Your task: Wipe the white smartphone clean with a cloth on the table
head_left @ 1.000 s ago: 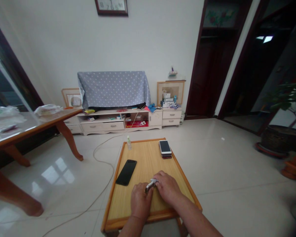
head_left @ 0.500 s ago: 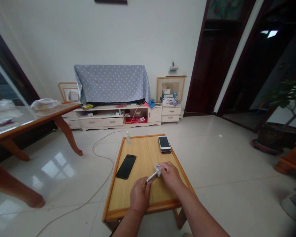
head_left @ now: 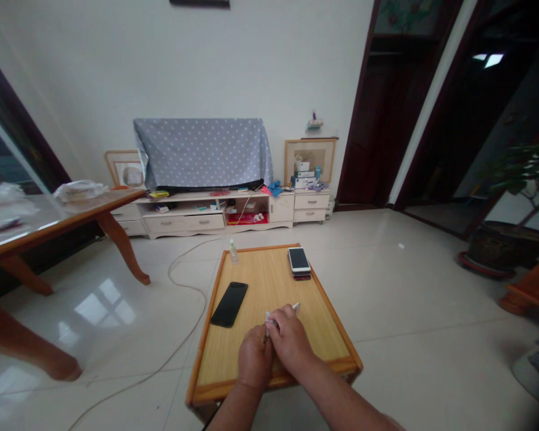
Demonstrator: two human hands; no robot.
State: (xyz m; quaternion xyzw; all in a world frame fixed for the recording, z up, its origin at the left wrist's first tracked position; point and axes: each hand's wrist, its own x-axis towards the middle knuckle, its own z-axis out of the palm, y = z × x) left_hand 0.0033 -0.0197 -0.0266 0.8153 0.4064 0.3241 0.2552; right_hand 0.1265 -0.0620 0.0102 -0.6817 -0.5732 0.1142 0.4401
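Observation:
My left hand (head_left: 255, 357) is closed around the near end of a phone with a light, silvery edge, held tilted above the small wooden table (head_left: 220, 359). Its far end (head_left: 297, 307) shows just past my right hand (head_left: 290, 340). That hand is closed over the phone's edge, close against my left, with a white wipe (head_left: 268, 315) pinched in its fingers. Most of the phone and wipe is hidden by my fingers. A black phone (head_left: 229, 304) lies flat left of my hands. At the far right corner sits a stack of phones (head_left: 299, 261), a white-framed one on top.
A small clear bottle (head_left: 233, 252) stands at the table's far left corner. A cable (head_left: 179, 350) runs over the tiled floor on the left. Beyond are a low white cabinet (head_left: 184, 224), a larger wooden table (head_left: 117, 209) and a potted plant (head_left: 498, 248).
My right hand has slid with the wipe along the phone's edge, toward me and left, up against my left hand. My left hand has stayed nearly in place.

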